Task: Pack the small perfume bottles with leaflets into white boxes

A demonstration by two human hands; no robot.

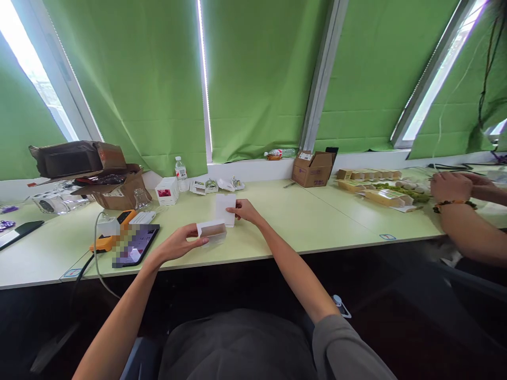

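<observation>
My left hand (181,244) is closed around one end of a small white paper box (212,230), tilted so that its open side faces me. The thumb lies along the box's near edge. Just beyond it, my right hand (246,211) pinches the right edge of a flat white piece (224,203) that looks like card or a folded carton. This piece stands upright behind the box, and I cannot tell whether the two touch. Both hands are over the near part of the pale green table (273,221).
At the left lie a phone (139,245), an orange device (103,244) and cables. A white box (167,191), a bottle (180,171) and small packets (212,185) stand farther back. Cartons (312,168) and yellow trays (386,197) are to the right, near another person's hands (451,186).
</observation>
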